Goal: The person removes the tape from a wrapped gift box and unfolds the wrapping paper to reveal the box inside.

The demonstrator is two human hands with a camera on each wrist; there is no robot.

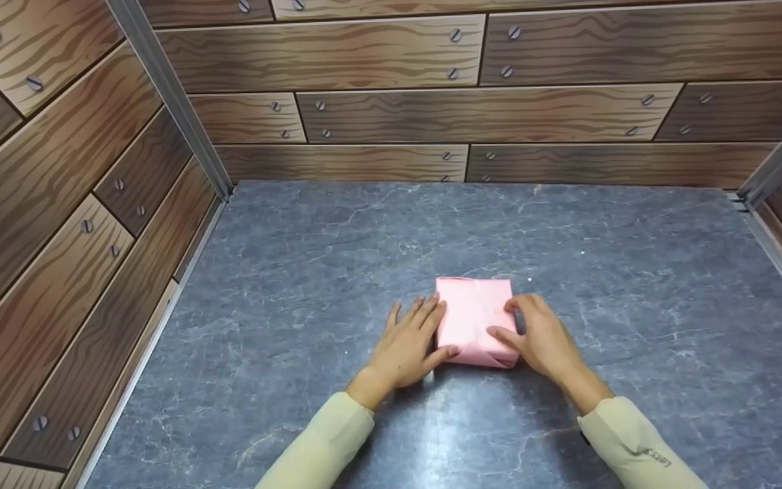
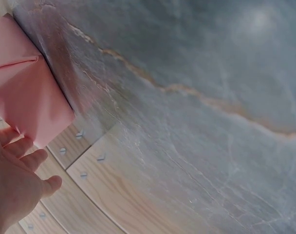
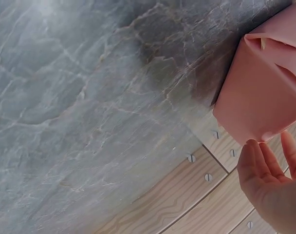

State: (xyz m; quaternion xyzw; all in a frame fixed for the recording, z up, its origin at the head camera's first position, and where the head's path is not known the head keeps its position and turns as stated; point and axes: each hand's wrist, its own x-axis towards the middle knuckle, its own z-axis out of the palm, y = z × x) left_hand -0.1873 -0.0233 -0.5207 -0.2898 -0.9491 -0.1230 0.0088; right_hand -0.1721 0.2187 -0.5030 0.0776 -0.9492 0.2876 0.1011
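A small box in pink wrapping paper lies on the table between the two hands. Along its left edge rests my left hand, fingers extended and thumb at the near left corner. My right hand pinches the right side with bent fingers, its thumb over the top face. In the left wrist view the folded end of the pink box shows a flap with a crease, and fingertips touch its edge. The right wrist view shows the box's paper gaping slightly at a folded flap above the fingers.
The table has a grey-blue marbled surface. Wood-plank-patterned panels enclose it at the back and sides, with metal posts at the corners. Tiny white specks lie beyond the box.
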